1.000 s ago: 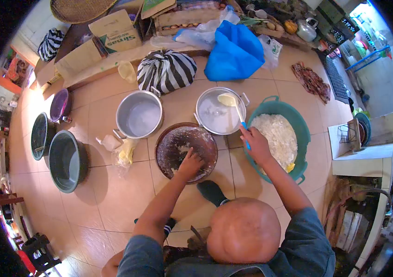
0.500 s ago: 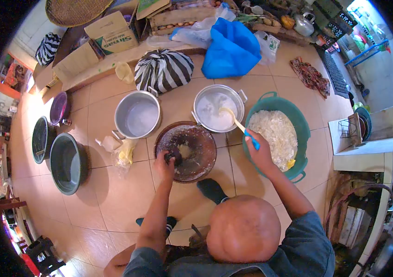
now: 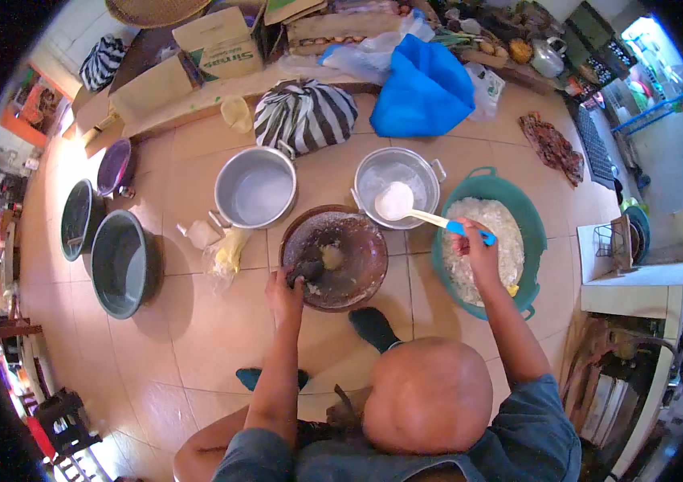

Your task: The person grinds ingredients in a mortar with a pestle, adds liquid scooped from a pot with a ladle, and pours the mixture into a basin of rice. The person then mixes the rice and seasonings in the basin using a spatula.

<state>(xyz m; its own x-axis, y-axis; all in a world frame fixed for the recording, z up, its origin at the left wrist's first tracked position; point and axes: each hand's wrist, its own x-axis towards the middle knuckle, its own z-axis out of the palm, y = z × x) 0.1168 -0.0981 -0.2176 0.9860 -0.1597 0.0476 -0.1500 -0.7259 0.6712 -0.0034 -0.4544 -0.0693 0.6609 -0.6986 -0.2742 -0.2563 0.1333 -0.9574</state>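
Note:
A round brown mortar (image 3: 365,281) stands on the tiled floor with a pale lump of paste (image 3: 331,257) inside. At its left rim, my left hand (image 3: 287,293) grips a dark pestle (image 3: 307,271). My right hand (image 3: 478,245) holds the blue handle of a ladle (image 3: 430,217), whose bowl carries white liquid over the right edge of a silver pot (image 3: 363,183). Below and beside my right hand lies white grated stuff (image 3: 510,241) in a green basin (image 3: 536,221), with a small yellow piece at its lower edge.
A second silver pot (image 3: 223,173) with cloudy liquid is at the left. Plastic bags (image 3: 229,251) lie below it. Dark basins (image 3: 120,301) and a purple bowl (image 3: 116,165) stand further left. A striped bundle (image 3: 305,116), a blue bag (image 3: 422,88) and a patterned cloth (image 3: 550,149) are behind.
My left hand went from touching the paste to gripping the pestle at the mortar's left side. The ladle dipped into the right pot, then rose filled with white liquid.

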